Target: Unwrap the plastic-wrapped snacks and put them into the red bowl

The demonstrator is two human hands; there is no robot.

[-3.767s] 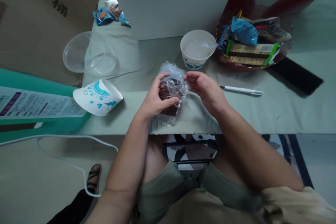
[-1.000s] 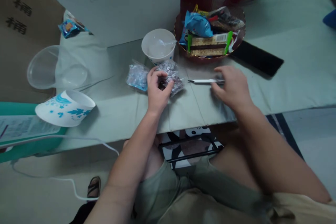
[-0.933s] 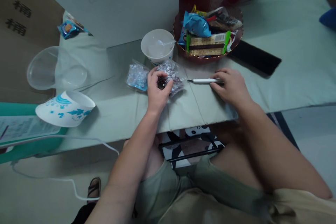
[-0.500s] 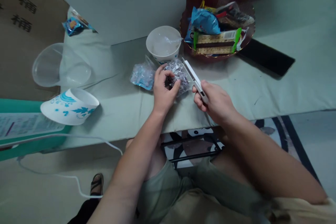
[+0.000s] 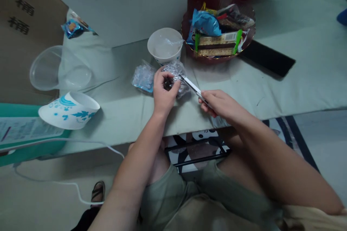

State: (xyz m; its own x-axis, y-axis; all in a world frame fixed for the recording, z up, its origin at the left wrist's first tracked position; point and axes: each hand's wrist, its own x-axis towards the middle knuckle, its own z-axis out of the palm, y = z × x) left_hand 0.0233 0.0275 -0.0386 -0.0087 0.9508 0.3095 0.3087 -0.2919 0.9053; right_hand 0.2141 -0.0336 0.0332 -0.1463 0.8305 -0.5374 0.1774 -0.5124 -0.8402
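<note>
Worktop (image 5: 271, 90): cloth-covered. Wrapped snack (image 5: 176, 75): pinned near the paper bowl (image 5: 165, 47) by the clamped left hand (image 5: 162, 92). White cutter (image 5: 193, 88): gripped by the right hand (image 5: 219, 103); tip best kept angled off the fingers.

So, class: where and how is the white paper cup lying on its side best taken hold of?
Grip the white paper cup across its tapered wall near the narrow base, coming from above: it lies on its side at the table edge, mouth pointing right, wall exposed.
</note>
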